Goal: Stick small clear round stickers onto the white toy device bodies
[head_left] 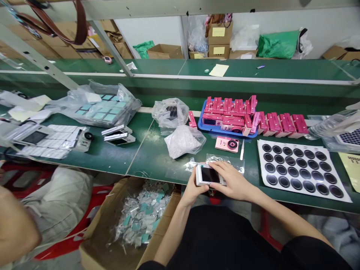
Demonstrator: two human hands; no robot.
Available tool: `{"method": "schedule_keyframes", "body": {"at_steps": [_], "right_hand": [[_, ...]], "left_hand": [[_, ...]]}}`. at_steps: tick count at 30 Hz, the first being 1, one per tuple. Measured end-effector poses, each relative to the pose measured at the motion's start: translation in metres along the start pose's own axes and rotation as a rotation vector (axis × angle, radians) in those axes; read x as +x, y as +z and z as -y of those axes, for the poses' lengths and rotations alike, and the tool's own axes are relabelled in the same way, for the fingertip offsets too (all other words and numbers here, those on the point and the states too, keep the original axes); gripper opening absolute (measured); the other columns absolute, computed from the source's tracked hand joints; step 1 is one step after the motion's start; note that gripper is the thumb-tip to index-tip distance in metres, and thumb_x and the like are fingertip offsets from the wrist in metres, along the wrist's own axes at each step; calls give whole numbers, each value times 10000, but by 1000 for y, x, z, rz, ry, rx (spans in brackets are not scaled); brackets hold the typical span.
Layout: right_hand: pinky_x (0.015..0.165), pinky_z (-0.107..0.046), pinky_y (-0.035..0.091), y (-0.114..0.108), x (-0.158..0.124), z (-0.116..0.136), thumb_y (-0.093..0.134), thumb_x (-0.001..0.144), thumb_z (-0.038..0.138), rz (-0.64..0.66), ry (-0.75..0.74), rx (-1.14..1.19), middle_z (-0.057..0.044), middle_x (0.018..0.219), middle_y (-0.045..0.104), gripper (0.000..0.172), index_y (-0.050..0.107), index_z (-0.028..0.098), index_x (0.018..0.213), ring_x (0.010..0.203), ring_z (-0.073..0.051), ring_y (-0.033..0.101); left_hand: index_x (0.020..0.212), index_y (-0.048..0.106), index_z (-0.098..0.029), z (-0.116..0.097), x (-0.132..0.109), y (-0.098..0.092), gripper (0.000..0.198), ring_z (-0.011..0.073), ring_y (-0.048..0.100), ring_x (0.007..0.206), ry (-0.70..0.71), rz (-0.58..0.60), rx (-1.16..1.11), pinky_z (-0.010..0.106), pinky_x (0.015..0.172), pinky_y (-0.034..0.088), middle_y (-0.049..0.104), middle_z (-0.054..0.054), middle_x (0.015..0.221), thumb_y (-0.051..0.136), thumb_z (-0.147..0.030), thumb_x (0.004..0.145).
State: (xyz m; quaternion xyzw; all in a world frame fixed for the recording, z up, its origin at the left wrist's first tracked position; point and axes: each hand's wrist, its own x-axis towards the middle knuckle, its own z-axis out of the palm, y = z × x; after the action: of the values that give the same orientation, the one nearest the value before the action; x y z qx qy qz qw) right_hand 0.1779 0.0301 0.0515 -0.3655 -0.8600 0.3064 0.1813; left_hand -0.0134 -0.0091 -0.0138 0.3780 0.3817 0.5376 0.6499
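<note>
A white compact camera [209, 174] with a dark screen facing up is held at the bench's front edge. My left hand [192, 189] grips its left end, thumb along the lower edge. Over its right end, my right hand [229, 180] closes with fingers at the top and thumb below. Just beyond lies a pink camera [227, 144], lens up, beside a narrow white strip [242, 149]. A clear plastic sheet [225, 161] lies partly behind my right hand. Close by on the left is a crumpled clear bag [185, 140] with whitish contents.
A blue tray [200, 123] heaped with pink cameras stands behind, more pink cameras [282, 124] to its right. A sheet of round black stickers [302, 168] lies at right. Below left, a cardboard box [105, 221] holds plastic scraps. A co-worker's arm [17, 225] shows at far left.
</note>
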Motion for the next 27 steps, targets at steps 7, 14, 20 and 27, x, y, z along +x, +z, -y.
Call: {"method": "schedule_keyframes", "body": {"at_steps": [7, 14, 20, 27], "right_hand": [[1085, -547, 406, -3, -5, -14, 388, 986, 555, -60, 159, 363, -134, 1363, 588, 538, 502, 225, 1396, 1261, -285, 539], [1094, -510, 414, -19, -9, -18, 323, 1010, 542, -51, 200, 530, -92, 1239, 665, 504, 582, 240, 1318, 1198, -250, 593], [1074, -532, 424, -6, -20, -5, 500, 967, 472, -4, -27, 0, -128, 1470, 490, 629, 301, 260, 1525, 1299, -291, 487], [976, -499, 491, -2, -18, -13, 372, 999, 511, -86, -1, 26, -126, 1345, 605, 615, 249, 260, 1547, 1193, -293, 584]], "left_hand": [[1293, 531, -220, -2, -2, 6, 873, 300, 591, 1154, -21, 16, 43, 376, 990, 466, 621, 98, 1252, 909, -479, 550], [1287, 551, -226, 2, -4, 13, 861, 293, 595, 1134, -3, 70, 35, 367, 985, 463, 626, 89, 1219, 908, -497, 551], [1326, 525, -221, 4, -6, 16, 881, 308, 572, 1204, -23, -18, 20, 395, 1043, 435, 612, 103, 1284, 887, -519, 580], [1290, 544, -232, 1, -8, 18, 833, 292, 594, 1164, -20, -25, 24, 380, 1007, 463, 626, 87, 1249, 893, -486, 578]]}}
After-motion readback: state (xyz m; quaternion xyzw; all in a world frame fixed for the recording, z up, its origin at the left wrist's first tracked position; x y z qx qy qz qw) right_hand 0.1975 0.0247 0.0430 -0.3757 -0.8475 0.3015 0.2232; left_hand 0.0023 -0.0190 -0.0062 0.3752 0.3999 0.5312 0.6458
